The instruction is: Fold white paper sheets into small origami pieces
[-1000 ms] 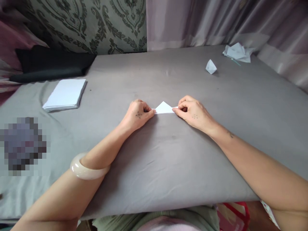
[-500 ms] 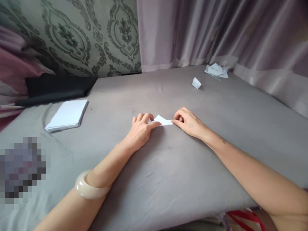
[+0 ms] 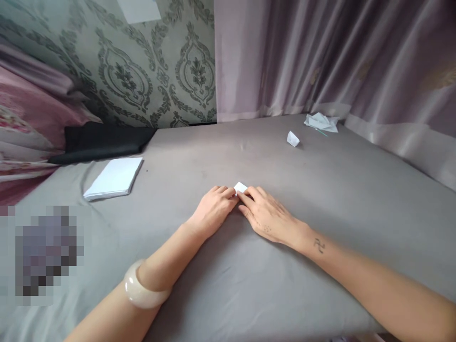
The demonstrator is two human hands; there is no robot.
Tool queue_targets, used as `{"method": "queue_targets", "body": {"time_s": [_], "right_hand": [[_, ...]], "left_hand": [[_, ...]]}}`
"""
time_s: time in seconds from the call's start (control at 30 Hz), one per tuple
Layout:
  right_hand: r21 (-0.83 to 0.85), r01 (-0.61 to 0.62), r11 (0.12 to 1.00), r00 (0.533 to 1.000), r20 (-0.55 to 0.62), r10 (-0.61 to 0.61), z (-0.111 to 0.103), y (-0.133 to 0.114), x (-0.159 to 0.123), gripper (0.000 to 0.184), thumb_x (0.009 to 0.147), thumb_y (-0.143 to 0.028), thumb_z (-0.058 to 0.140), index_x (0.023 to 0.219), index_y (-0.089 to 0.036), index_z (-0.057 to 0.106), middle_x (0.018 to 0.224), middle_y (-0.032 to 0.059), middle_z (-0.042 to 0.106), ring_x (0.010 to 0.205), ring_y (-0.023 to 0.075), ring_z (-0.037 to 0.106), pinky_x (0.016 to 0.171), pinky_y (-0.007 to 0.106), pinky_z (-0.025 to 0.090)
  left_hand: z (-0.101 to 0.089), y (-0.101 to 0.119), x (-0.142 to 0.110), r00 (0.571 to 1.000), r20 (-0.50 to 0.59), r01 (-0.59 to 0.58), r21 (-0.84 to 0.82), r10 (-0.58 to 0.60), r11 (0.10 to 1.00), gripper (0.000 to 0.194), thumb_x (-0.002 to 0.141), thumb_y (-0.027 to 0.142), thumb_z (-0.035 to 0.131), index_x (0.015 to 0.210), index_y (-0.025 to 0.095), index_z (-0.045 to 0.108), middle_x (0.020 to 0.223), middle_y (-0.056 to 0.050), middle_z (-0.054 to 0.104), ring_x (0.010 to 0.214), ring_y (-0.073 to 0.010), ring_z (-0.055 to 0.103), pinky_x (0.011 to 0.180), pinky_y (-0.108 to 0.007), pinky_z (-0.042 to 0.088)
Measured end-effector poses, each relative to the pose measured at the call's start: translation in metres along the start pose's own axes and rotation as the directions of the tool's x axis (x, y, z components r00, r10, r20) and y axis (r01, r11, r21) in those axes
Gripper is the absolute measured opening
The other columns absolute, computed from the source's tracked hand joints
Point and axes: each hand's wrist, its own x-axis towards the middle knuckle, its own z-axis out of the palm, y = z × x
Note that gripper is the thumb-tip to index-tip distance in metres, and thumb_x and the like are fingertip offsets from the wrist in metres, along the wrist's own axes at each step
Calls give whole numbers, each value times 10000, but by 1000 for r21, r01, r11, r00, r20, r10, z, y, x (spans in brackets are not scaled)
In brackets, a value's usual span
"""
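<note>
A small folded white paper point(image 3: 240, 187) lies on the grey cloth between my hands, with only a pointed part of it showing. My left hand point(image 3: 215, 209) is closed at the paper's left edge, its fingers bent together. From the right, my right hand point(image 3: 269, 213) covers the rest, with the index finger pressed on the paper beside the left fingertips and the other fingers bent over it. The paper's lower part is hidden under the fingers.
A stack of white paper point(image 3: 116, 178) lies to the left, near a black cloth point(image 3: 103, 142). Farther back on the right are a small folded paper piece point(image 3: 293, 138) and a pile of folded papers point(image 3: 321, 122). A blurred-out object point(image 3: 48, 251) sits at the near left.
My right hand has moved left, over the paper and against my left hand. Less of the paper shows now. The view has tilted up, so things sit lower.
</note>
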Motion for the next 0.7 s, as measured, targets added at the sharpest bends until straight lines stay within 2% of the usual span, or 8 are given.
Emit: {"method": "queue_targets", "body": {"time_s": [0.13,0.23,0.37,0.43,0.53,0.7], "right_hand": [[-69,-6,998,999,33,8,-2,1,-1,430,989,-371,327,1321,-167,509,1148,129,577,968,251,536,783,390,479],[-110,-21,994,999,26,24,-4,5,-3,424,990,-376,322,1276,-163,552,1094,131,591,942,248,538,753,379,476],[-162,-72,984,997,-12,71,-8,12,-8,387,982,-361,348,1195,-159,602,998,124,605,889,238,542,669,352,460],[-193,-90,977,996,-19,88,-10,15,-10,374,975,-345,367,1159,-141,620,968,123,609,866,236,543,633,348,443],[-224,-109,969,994,-31,105,-13,20,-12,359,968,-315,377,1090,-120,652,934,123,611,852,235,547,610,346,420],[-161,-157,974,987,-56,150,-14,28,-10,311,951,-262,398,922,-152,687,903,96,614,841,203,553,582,314,370]], "left_hand": [[0,2,-8,996,15,92,-54,-91,994,282,892,93,404,993,180,653,951,-74,648,871,-203,576,739,-309,471],[0,4,-12,986,-9,166,-69,-166,984,297,881,89,390,953,179,664,943,-78,656,876,-207,589,691,-302,488],[-2,9,-15,964,-47,258,-86,-263,962,257,810,103,456,902,181,683,932,-73,668,863,-208,607,620,-288,485],[-3,10,-16,956,-68,277,-90,-284,956,236,812,134,471,880,185,691,921,-68,674,841,-203,613,594,-280,474],[-2,9,-16,951,-86,288,-95,-296,953,265,901,229,435,876,199,697,909,-59,680,828,-189,616,580,-267,457],[3,-2,-9,958,-102,257,-97,-267,961,295,958,353,413,1066,243,665,915,-46,651,831,-176,604,575,-250,428]]}}
